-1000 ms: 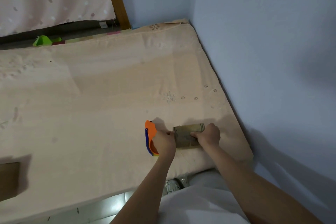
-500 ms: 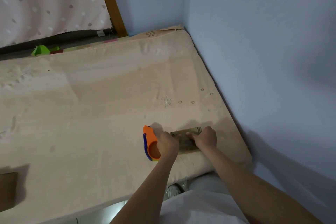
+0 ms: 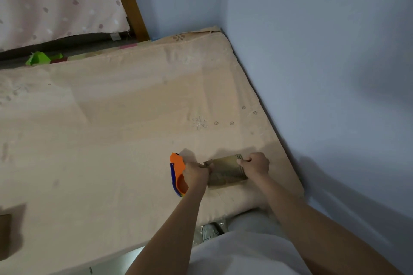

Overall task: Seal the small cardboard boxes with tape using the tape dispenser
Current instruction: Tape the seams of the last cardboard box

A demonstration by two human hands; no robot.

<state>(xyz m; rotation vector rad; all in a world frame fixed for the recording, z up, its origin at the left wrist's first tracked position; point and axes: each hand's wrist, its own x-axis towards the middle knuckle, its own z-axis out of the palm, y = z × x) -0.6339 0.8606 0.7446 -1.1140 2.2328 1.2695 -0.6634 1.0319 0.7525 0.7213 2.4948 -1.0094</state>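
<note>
I see a small cardboard box (image 3: 225,171) lying flat on a peach mattress (image 3: 111,118), near its right edge and close to the near right corner beside a blue wall (image 3: 324,51). My left hand (image 3: 196,174) has its fingers curled around an orange and blue tape dispenser (image 3: 177,172), which sits just left of the box with its front end against the box's left side. My right hand (image 3: 256,164) clamps the box's right end, fingers curled over its far right corner. Compared with half a second earlier, more of the box top shows between my hands: the right hand has slid toward the box's right end, and the left hand and dispenser sit at its left edge. A second brown cardboard piece (image 3: 5,233) lies at the mattress's near left edge, well apart. A green scrap (image 3: 38,58) sits beyond the far edge.
</note>
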